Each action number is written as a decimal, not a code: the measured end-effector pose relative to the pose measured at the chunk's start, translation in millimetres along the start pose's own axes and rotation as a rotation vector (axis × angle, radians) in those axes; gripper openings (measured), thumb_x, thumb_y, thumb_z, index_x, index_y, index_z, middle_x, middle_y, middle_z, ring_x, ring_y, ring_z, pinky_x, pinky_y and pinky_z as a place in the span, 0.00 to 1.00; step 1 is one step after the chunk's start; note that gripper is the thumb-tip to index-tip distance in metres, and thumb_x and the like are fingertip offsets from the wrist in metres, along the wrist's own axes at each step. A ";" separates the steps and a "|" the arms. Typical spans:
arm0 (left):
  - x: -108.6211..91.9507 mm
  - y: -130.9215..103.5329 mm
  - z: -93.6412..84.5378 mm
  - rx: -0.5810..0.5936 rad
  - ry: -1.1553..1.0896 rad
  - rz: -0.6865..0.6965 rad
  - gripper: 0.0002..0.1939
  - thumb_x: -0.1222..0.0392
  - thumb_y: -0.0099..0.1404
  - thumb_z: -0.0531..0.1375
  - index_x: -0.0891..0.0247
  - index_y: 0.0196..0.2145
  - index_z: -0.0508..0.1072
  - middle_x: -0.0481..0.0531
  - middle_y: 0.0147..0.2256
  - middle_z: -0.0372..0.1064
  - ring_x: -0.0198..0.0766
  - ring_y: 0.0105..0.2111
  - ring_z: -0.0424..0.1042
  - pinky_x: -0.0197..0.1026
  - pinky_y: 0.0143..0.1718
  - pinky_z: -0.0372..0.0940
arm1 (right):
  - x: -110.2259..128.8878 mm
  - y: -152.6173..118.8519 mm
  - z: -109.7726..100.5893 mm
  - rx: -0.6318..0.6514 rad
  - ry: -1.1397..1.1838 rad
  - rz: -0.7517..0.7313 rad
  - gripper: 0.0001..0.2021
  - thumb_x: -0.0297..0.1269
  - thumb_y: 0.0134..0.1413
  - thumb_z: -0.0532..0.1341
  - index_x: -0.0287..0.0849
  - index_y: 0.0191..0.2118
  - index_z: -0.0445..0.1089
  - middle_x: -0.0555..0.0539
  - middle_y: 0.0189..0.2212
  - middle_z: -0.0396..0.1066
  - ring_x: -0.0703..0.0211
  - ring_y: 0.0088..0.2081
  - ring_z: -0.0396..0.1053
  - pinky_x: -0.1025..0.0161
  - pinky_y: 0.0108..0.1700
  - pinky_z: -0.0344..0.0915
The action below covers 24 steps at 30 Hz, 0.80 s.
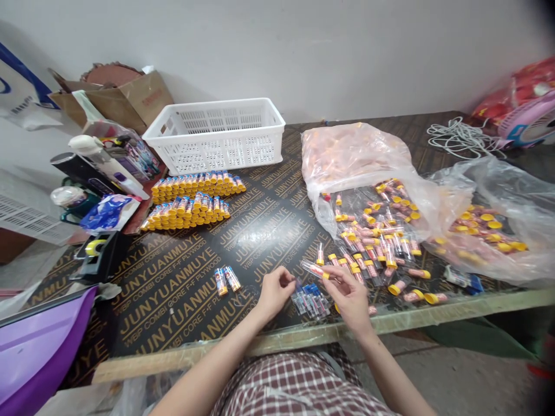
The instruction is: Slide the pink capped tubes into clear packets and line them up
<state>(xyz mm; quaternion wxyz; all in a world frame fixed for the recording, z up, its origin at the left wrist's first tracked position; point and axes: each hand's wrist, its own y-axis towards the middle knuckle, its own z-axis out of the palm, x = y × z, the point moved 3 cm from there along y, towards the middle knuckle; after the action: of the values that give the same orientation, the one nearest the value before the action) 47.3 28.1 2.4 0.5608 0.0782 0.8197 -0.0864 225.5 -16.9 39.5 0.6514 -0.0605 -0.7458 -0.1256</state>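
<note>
Right grip point(352, 297) holds a yellow-capped tube point(314, 269); left grip point(276, 293) beside printed wrappers point(312, 301).

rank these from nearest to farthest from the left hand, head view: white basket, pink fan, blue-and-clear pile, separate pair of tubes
1. Blue-and-clear pile: just right of the left hand.
2. Pair of tubes: to its left.
3. White basket: farther back, leftward.
4. Pink fan: far right.

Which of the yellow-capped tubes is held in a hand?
The clear yellow-capped tube pinched in the right hand, cap toward the fingers; the other visible tubes are loose, stacked or bagged on the table.
</note>
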 end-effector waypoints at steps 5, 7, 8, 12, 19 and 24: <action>6.4 7.5 -14.5 -0.132 -0.696 -0.396 0.16 0.62 0.42 0.69 0.65 0.30 0.70 0.46 0.21 0.70 0.32 0.22 0.68 0.34 0.27 0.63 | 3.7 -2.8 5.8 -0.004 -0.053 -0.115 0.08 0.36 0.53 0.62 0.45 0.40 0.73 0.44 0.41 0.70 0.55 0.45 0.69 0.59 0.43 0.71; 6.4 9.9 -19.8 -0.161 -0.833 -0.467 0.18 0.60 0.39 0.71 0.67 0.29 0.73 0.49 0.24 0.72 0.32 0.23 0.69 0.35 0.28 0.65 | 4.8 -5.0 8.8 0.007 -0.061 -0.157 0.08 0.34 0.54 0.61 0.46 0.41 0.73 0.45 0.42 0.69 0.56 0.45 0.69 0.60 0.42 0.71; 6.3 11.0 -22.3 -0.181 -0.875 -0.486 0.18 0.58 0.39 0.72 0.68 0.28 0.73 0.50 0.24 0.73 0.32 0.23 0.70 0.35 0.28 0.66 | 5.2 -6.3 10.3 0.013 -0.067 -0.172 0.09 0.33 0.54 0.61 0.47 0.42 0.72 0.45 0.42 0.69 0.56 0.45 0.68 0.60 0.42 0.71; 7.4 13.4 -28.9 -0.271 -0.976 -0.541 0.16 0.58 0.38 0.73 0.68 0.25 0.75 0.50 0.24 0.74 0.30 0.22 0.70 0.33 0.27 0.66 | 9.5 -11.5 15.3 0.013 -0.159 -0.252 0.12 0.30 0.56 0.59 0.49 0.45 0.71 0.45 0.43 0.68 0.55 0.46 0.68 0.57 0.44 0.69; 8.9 11.3 -33.6 -0.366 -1.002 -0.544 0.20 0.53 0.35 0.74 0.68 0.21 0.73 0.49 0.20 0.72 0.31 0.21 0.70 0.32 0.24 0.64 | 20.8 -15.2 24.7 0.013 -0.318 -0.416 0.16 0.27 0.56 0.58 0.49 0.48 0.71 0.45 0.42 0.70 0.55 0.45 0.68 0.55 0.48 0.66; 10.7 9.2 -30.0 -0.373 -0.956 -0.530 0.22 0.50 0.35 0.73 0.69 0.22 0.73 0.50 0.21 0.72 0.31 0.21 0.70 0.32 0.25 0.64 | 19.6 -16.2 30.3 0.054 -0.320 -0.410 0.15 0.27 0.56 0.58 0.48 0.48 0.71 0.45 0.42 0.69 0.56 0.45 0.68 0.56 0.48 0.66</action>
<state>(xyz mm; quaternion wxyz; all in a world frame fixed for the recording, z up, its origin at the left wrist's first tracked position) 18.4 44.3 2.6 0.8324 -0.2777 0.4684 -0.1034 189.6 -25.9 53.5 0.4874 0.0901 -0.8391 -0.2241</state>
